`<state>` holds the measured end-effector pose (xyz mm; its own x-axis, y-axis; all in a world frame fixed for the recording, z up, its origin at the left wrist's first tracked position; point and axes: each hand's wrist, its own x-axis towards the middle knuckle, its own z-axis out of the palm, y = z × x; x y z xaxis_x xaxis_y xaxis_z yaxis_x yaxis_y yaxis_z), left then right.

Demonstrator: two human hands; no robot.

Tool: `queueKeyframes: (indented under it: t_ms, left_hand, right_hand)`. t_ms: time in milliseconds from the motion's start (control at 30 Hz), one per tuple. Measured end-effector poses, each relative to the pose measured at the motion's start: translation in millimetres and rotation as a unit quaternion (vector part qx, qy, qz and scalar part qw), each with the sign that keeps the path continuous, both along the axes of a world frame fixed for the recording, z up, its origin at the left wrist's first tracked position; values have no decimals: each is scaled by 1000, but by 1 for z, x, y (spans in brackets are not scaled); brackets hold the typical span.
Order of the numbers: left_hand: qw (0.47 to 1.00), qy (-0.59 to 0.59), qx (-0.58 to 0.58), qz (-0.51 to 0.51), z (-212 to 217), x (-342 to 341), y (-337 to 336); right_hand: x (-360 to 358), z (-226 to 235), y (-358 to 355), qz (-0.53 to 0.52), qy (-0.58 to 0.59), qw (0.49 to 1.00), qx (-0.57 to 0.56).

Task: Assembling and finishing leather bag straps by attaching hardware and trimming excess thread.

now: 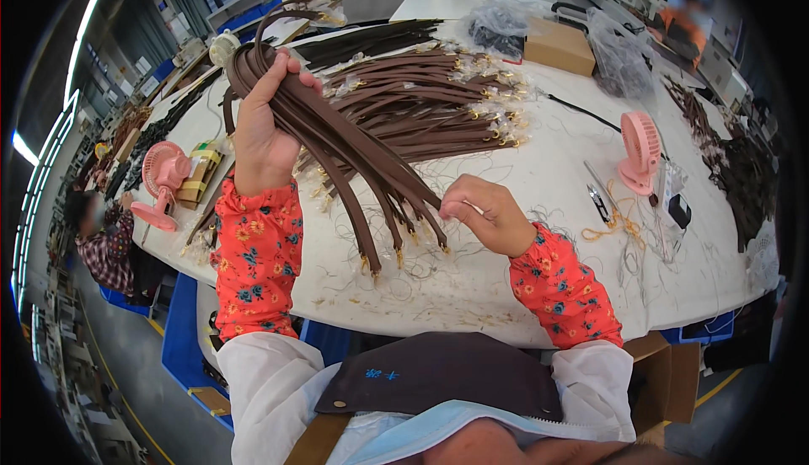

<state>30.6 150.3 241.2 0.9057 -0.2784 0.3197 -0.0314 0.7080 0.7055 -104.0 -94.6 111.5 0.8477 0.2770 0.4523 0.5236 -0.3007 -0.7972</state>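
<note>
Left hand (pixel 268 120) clasps the brown straps (pixel 329 124) above the table (pixel 539 157); right hand (pixel 489 216) curls beside their ends, its grip unclear. They look soft, floppy: best held round the bunched top.

It was a workshop, long brown gold-clasped straps (pixel 421 72) lay massed on a broad white table (pixel 543 170), bright tube lights (pixel 85 29) shone above

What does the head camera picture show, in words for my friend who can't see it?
A person's left hand holds up a bundle of long brown straps, with the right hand beside the bundle's lower part. More brown straps lie behind on a white table, with a pink fan at left and another pink fan at right.
</note>
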Motion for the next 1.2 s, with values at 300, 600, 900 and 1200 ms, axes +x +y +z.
queueKeyframes:
  t_ms: [300, 600, 900, 1200]
  left_hand:
    - [998, 22, 36, 43, -13, 0, -12]
    - [997, -30, 55, 46, -14, 4, -20]
    - [979, -76, 133, 136, -21, 10, -30]
    - [981, -48, 131, 132, -15, 3, -25]
  right_hand:
    - [-9, 25, 15, 210, 43, 886, 410]
    - [-15, 4, 3, 106, 95, 931, 336]
    - [-29, -2, -8, 17, 132, 945, 299]
    - [-25, 29, -29, -159, -160, 961, -162]
